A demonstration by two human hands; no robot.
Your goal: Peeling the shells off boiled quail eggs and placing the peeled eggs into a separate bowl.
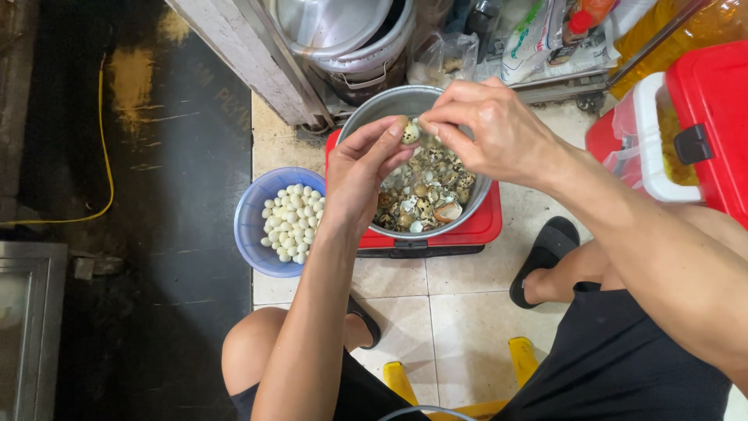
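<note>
A blue bowl (253, 226) of peeled eggs sits on open floor tiles. The left hand (366, 168) and right hand (487, 129) grip-pinch one speckled egg (411, 132) above the shell-filled metal pot (366, 117). A red-lidded box (713, 109) crowds the right edge.

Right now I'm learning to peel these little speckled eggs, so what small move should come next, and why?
Probably keep picking shell off with the right hand: the quail egg pinched in the left hand looks mostly speckled. It sits over the metal bowl of shells, so the bits fall there. The blue bowl holds only white peeled eggs.
</note>
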